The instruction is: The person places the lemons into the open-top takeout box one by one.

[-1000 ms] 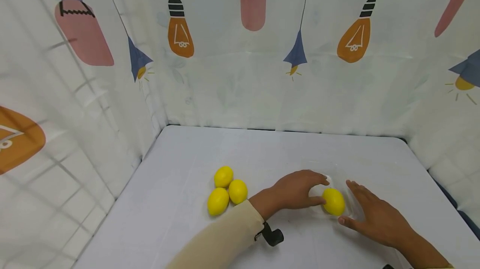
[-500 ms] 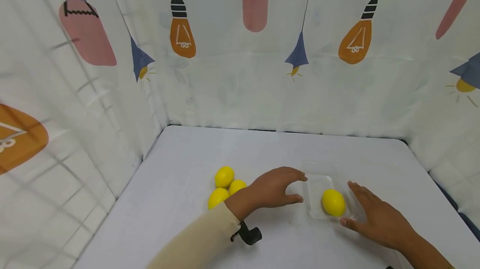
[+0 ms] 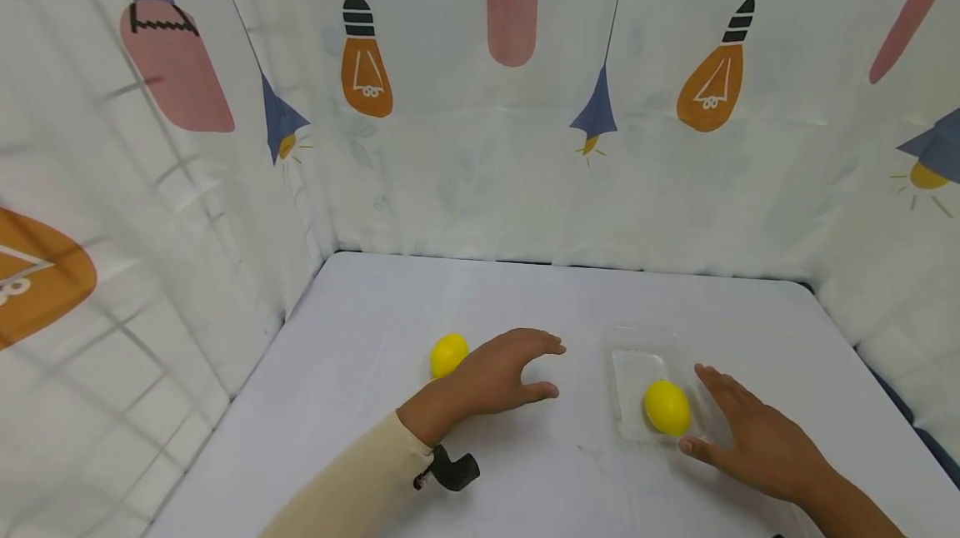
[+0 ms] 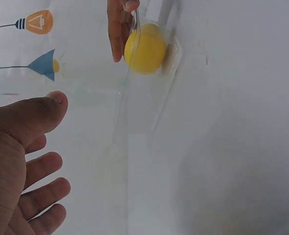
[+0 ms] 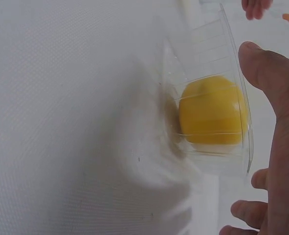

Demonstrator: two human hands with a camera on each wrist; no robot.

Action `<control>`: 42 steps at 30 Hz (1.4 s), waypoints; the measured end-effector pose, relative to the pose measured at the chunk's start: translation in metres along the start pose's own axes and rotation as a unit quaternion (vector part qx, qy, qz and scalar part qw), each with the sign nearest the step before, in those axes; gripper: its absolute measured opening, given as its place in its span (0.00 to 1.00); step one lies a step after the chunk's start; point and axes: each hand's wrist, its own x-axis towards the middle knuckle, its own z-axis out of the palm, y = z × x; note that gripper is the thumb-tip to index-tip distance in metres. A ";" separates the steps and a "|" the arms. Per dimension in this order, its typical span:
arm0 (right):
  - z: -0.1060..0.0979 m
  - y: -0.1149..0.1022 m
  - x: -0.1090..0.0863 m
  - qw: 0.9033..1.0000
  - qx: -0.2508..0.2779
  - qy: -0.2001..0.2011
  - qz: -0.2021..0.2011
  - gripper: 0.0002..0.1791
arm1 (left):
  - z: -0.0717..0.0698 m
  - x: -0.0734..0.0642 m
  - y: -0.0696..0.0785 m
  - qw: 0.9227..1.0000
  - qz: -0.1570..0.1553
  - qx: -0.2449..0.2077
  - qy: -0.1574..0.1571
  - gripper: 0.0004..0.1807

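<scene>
Lemon (image 3: 667,407): yellow, resting inside the clear container (image 3: 632,365), toward its near right corner.
Clear container: shallow, transparent, lying on the right half of the surface (image 3: 525,296); ribbed walls cross in front of the fruit in the right wrist view.
Right hand (image 3: 759,445): just beside the container's right wall, grip wide, thumb spread from the fingers; whether skin meets the clear plastic cannot be told for certain.
Left hand (image 3: 483,373): raised above the surface, between the container and the second lemon (image 3: 447,354); grip wide, fingertips directed toward the container and apart from it.
Second lemon: on the left part of the surface, partly covered by the left hand in the head view.
Beige sleeve (image 3: 337,480): covers the left forearm.
Black device (image 3: 457,471): at the left wrist, near side.
Surface: pale, with rounded far corners.
Cloth backdrop (image 3: 465,180): whitish, behind and at both sides, printed with orange bulbs, pink lamps and blue shades.
</scene>
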 end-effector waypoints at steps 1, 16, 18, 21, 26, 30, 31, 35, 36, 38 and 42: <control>0.000 0.000 0.000 1.000 0.000 0.001 0.000 0.65 | -0.001 -0.003 -0.003 1.000 -0.003 -0.003 0.002 0.30; 0.002 0.002 0.000 1.000 0.000 0.006 -0.001 0.64 | -0.022 -0.046 -0.027 0.999 -0.044 -0.024 0.020 0.29; 0.002 0.001 0.000 1.000 0.002 0.007 -0.001 0.64 | -0.025 -0.050 -0.031 0.998 -0.048 -0.023 0.024 0.30; 0.002 0.001 0.001 1.000 0.004 0.010 -0.004 0.64 | -0.030 -0.058 -0.037 0.998 -0.058 -0.020 0.027 0.30; 0.002 0.002 0.000 1.000 0.006 0.012 -0.001 0.64 | -0.037 -0.070 -0.044 0.997 -0.068 -0.018 0.026 0.29; 0.002 0.003 -0.001 1.000 0.001 0.007 0.004 0.64 | -0.040 -0.077 -0.047 0.997 -0.065 -0.027 0.031 0.29; 0.003 0.004 0.000 1.000 0.001 0.006 0.004 0.64 | -0.040 -0.079 -0.049 0.997 -0.065 -0.024 0.032 0.29; 0.003 0.002 0.001 1.000 0.003 0.004 0.003 0.64 | -0.041 -0.088 -0.053 0.997 -0.068 -0.019 0.034 0.28; 0.003 0.002 0.001 1.000 0.003 0.005 0.002 0.64 | -0.041 -0.090 -0.054 0.997 -0.068 -0.018 0.036 0.28; 0.003 0.002 0.001 1.000 0.003 0.006 0.001 0.64 | -0.041 -0.095 -0.057 0.997 -0.066 -0.020 0.042 0.28; 0.003 0.001 0.001 1.000 0.002 0.008 -0.001 0.64 | -0.042 -0.106 -0.061 0.996 -0.078 -0.022 0.048 0.30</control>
